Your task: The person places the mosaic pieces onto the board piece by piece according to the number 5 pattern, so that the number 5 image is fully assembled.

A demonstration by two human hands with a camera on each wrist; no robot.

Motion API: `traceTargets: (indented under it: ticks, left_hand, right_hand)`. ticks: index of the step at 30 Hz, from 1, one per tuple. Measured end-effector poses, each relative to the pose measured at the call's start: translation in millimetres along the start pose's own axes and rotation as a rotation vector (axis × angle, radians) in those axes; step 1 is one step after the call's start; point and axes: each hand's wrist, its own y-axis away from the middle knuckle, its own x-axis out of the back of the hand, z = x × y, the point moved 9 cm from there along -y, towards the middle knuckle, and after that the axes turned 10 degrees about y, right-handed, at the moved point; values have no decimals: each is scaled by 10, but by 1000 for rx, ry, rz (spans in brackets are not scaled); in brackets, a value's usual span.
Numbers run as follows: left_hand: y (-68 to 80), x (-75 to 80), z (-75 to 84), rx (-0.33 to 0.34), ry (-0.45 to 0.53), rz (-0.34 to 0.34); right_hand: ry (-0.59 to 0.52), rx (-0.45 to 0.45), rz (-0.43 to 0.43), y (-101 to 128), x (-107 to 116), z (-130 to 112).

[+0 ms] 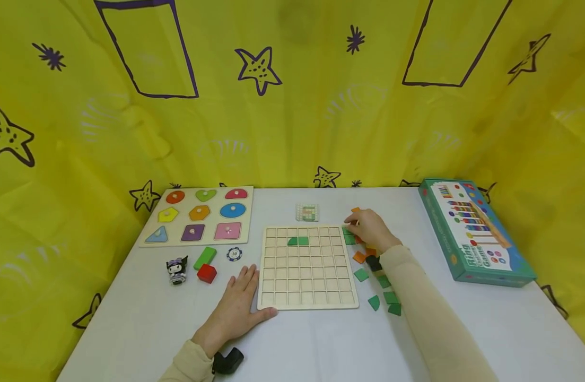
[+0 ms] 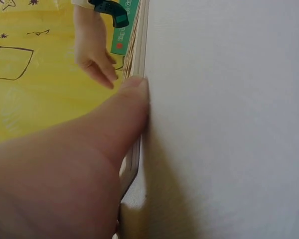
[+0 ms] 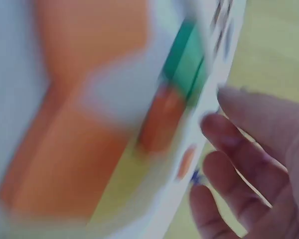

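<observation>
A wooden grid board lies mid-table, with a green quarter-round tile and a green square tile side by side in its second row. My left hand rests flat by the board's lower left corner, its thumb touching the front edge. Off the board's upper right corner, my right hand hovers over loose green tiles and orange tiles. Its fingers are loosely bent, and nothing shows between them and the thumb in the right wrist view.
A small pattern card lies behind the board. Left stand a shape puzzle, a figurine, a green block, a red block and a round chip. A game box lies at right; more green tiles lie nearer.
</observation>
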Motion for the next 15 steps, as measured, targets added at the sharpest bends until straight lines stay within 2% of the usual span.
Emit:
traceTargets:
  ticks: [3, 5, 9, 15]
  left_hand:
    - [5, 1, -9, 6, -9, 0]
    - [5, 3, -7, 5, -10, 1]
    - [-1, 3, -3, -1, -14, 2]
    - [-2, -2, 4, -1, -12, -1]
  right_hand:
    - [-52, -35, -102, 28, -55, 173]
    - [-73, -41, -137, 39, -73, 221]
    - [-67, -42, -149, 32, -77, 225]
    - [2, -55, -160, 9, -127, 206]
